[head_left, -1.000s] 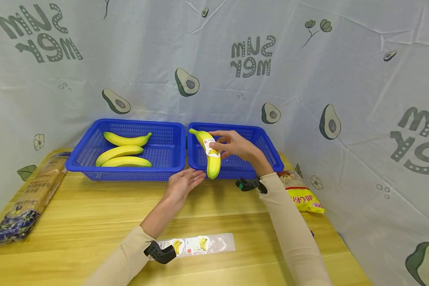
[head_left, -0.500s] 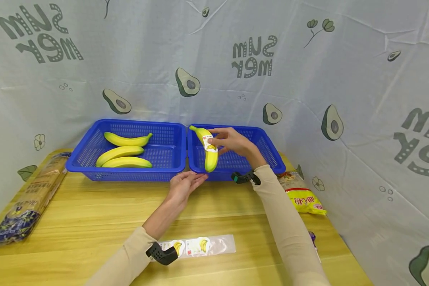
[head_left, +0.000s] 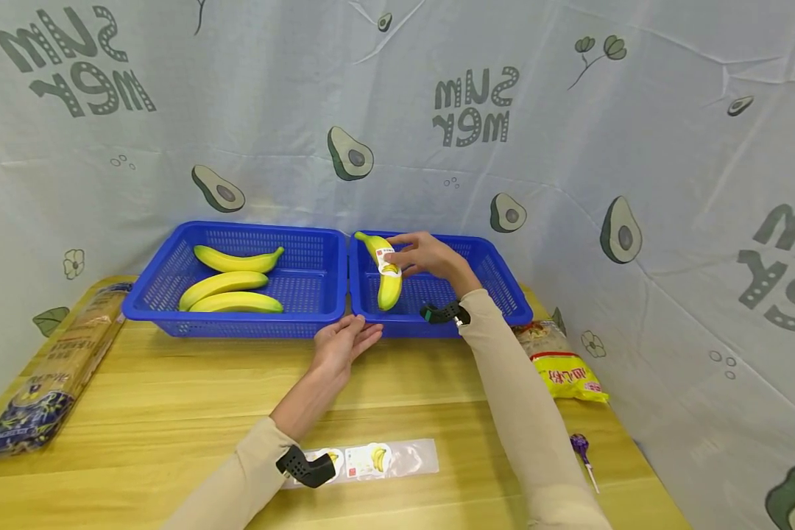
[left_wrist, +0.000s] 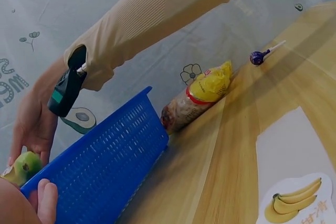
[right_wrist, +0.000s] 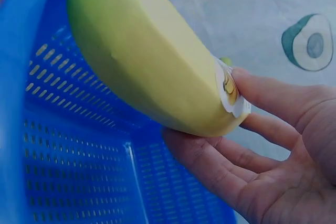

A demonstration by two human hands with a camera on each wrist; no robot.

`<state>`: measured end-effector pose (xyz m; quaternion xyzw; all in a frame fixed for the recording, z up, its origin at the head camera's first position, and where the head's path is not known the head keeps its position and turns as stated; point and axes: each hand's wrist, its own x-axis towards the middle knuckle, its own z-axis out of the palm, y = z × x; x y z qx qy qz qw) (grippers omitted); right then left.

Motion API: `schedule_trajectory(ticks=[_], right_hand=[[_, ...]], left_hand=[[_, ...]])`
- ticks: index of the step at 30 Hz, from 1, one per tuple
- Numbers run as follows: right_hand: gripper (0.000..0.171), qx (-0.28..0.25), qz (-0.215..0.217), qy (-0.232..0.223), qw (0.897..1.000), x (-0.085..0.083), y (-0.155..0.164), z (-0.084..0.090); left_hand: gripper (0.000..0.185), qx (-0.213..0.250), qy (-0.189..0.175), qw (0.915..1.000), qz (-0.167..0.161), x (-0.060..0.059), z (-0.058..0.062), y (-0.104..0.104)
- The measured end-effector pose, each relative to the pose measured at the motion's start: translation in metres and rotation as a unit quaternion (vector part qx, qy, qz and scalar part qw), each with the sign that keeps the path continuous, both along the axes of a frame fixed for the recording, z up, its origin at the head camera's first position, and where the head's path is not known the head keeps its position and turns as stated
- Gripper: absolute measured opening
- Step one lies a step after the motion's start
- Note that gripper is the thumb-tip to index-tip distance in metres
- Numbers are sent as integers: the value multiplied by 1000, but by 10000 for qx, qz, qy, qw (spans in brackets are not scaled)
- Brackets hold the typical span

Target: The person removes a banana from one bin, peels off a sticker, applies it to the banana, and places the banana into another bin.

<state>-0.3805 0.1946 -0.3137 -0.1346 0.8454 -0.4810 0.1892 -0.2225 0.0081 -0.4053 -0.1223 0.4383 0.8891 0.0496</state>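
My right hand holds a yellow banana by its middle, thumb on one side and fingers on the other. A white label with a banana picture sits on the banana near the thumb; the right wrist view shows this label curving around the peel. The banana is tilted, over the right blue basket, its green tip towards me. At that basket's front left corner is my left hand, palm up, with relaxed fingers touching the outside just under the rim. Its thumb lies close to the rim.
The left blue basket contains several bananas. A strip of banana labels lies on the table in front. Packaged noodles lie at left; a yellow-ended food bag and a purple lollipop lie at right.
My right hand has carried the banana slightly back and farther over the right basket. My left hand stays at the basket's front corner, and the lollipop has come into full view.
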Motion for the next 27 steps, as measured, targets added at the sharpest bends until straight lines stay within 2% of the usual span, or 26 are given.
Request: schedule_trajectory(ticks=[3,6,14,20,27], right_hand=[[63,0,-30,-78,10000,-6,-3,-4],[64,10,-48,-176,9998,-11,-5,-9],[66,113,-239,-465,9986,-19,-7,-18],[66,58,-427,-598,9973,-24,-6,-22],[66,451,-544,-901,9934,-27,-6,-27]], left_hand=[[35,15,-55,10000,76,1,0,0],[38,29,-103,9999,123,2,1,-1],[30,11,-127,9999,75,4,1,-1],[16,20,-56,10000,75,2,1,0],[15,-4,-63,9999,94,0,0,-2]])
